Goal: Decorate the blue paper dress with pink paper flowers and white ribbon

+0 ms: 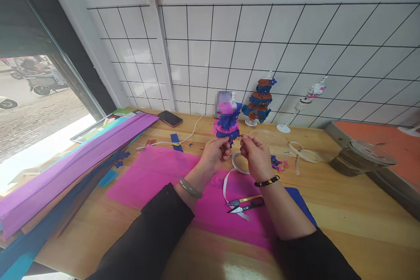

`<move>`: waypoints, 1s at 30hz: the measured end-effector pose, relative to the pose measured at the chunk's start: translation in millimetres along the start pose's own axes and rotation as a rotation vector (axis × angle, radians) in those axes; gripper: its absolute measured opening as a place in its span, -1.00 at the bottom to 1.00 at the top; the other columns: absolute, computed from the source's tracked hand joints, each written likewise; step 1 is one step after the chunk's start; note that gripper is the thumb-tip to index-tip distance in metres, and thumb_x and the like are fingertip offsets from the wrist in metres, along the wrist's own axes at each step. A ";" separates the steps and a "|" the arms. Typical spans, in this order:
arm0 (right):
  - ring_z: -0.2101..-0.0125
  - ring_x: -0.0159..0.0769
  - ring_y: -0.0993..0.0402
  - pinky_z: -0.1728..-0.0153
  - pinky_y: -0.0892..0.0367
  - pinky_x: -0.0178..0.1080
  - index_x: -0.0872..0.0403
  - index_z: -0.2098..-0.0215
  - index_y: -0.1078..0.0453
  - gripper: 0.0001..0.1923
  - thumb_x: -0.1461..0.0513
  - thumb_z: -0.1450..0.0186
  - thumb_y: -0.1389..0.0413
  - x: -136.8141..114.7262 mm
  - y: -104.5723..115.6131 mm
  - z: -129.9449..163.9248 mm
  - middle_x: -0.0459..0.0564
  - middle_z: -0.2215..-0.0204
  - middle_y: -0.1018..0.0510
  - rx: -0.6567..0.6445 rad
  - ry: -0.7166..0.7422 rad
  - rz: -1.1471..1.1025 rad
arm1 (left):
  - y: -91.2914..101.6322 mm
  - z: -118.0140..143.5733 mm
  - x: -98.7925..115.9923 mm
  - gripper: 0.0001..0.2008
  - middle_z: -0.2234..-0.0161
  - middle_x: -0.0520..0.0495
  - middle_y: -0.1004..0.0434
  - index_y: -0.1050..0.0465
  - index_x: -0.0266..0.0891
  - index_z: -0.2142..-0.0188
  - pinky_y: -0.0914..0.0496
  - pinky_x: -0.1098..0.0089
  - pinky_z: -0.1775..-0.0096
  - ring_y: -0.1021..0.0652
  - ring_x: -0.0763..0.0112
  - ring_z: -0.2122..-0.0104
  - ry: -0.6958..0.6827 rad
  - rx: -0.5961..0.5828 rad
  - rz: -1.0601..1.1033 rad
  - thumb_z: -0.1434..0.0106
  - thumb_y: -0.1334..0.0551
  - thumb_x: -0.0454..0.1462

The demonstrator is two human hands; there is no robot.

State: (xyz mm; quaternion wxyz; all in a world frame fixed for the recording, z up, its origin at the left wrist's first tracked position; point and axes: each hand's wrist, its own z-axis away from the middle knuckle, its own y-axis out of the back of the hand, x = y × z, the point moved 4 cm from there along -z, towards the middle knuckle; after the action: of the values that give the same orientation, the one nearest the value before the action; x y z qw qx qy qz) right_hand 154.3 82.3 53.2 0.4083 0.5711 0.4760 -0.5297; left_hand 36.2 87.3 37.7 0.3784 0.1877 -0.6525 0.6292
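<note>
A tiered ruffled decoration (228, 124) in dark blue and pink stands at the centre, its upper part blurred. My left hand (215, 153), with a pale bangle at the wrist, is pinched closed at its lower front edge. Close beside it, my right hand (256, 153) also pinches, thumb against fingers. A bit of dark blue shows between the two sets of fingertips; what each one grips is too small to make out. Under the hands lie bright pink sheets (157, 166). A roll of white tape (235, 162) and thread snips (244, 207) rest below the right hand.
Behind stand a brown-and-blue tiered decoration (259, 103) and a white one (310, 98) against the tiled wall. Purple folded paper (85, 162) lies left, near a phone (170, 118). To the right are a coiled white ribbon (303, 153) and a lidded plastic cup (356, 159).
</note>
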 end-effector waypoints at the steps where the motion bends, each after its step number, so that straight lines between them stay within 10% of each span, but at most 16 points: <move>1: 0.69 -0.55 -0.05 0.65 -0.02 -0.38 0.07 0.49 -0.28 -0.68 -0.02 -0.08 -0.04 1.8 0.9 -0.1 -0.21 0.63 -0.26 -0.037 -0.010 0.067 | -0.2 0.3 0.5 -0.82 0.63 0.08 -0.26 -0.27 -0.31 0.54 -0.01 0.55 0.67 -0.26 0.66 0.70 0.009 0.000 0.003 0.02 -0.26 -0.27; 10: 0.74 -0.51 -0.05 0.66 0.09 -0.35 0.12 0.83 -0.28 -0.75 0.22 0.10 -0.19 29.9 -18.1 37.4 -0.19 0.85 -0.20 -0.656 -0.136 0.632 | -1.1 3.8 3.3 -0.83 0.62 0.08 -0.23 -0.26 -0.31 0.56 -0.04 0.58 0.68 -0.23 0.68 0.68 0.084 -0.004 0.044 0.03 -0.26 -0.29; 19: 0.64 -0.45 -0.19 0.61 0.02 -0.35 0.11 0.74 -0.33 -0.86 0.32 0.04 -0.10 40.2 -37.4 50.6 -0.13 0.75 -0.35 -0.693 -0.057 0.890 | 1.2 3.7 0.9 -0.92 0.63 0.08 -0.19 -0.26 -0.33 0.57 -0.02 0.61 0.70 -0.20 0.69 0.69 0.202 0.034 0.149 0.01 -0.16 -0.38; 30: 0.65 -0.51 -0.07 0.61 0.00 -0.39 0.10 0.60 -0.42 -0.77 0.09 -0.03 -0.17 -9.9 -2.3 33.3 -0.22 0.72 -0.28 -0.864 -0.063 0.499 | -2.0 4.5 -1.8 -0.92 0.62 0.05 -0.24 -0.28 -0.31 0.57 -0.10 0.55 0.64 -0.26 0.64 0.67 0.164 0.009 0.006 0.04 -0.18 -0.33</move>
State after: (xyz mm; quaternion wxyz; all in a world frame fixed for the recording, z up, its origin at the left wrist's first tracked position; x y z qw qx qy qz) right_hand 145.0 49.3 59.6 0.7359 0.4300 0.4884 -0.1873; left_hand 37.7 82.2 38.0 0.4279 0.1354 -0.6170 0.6465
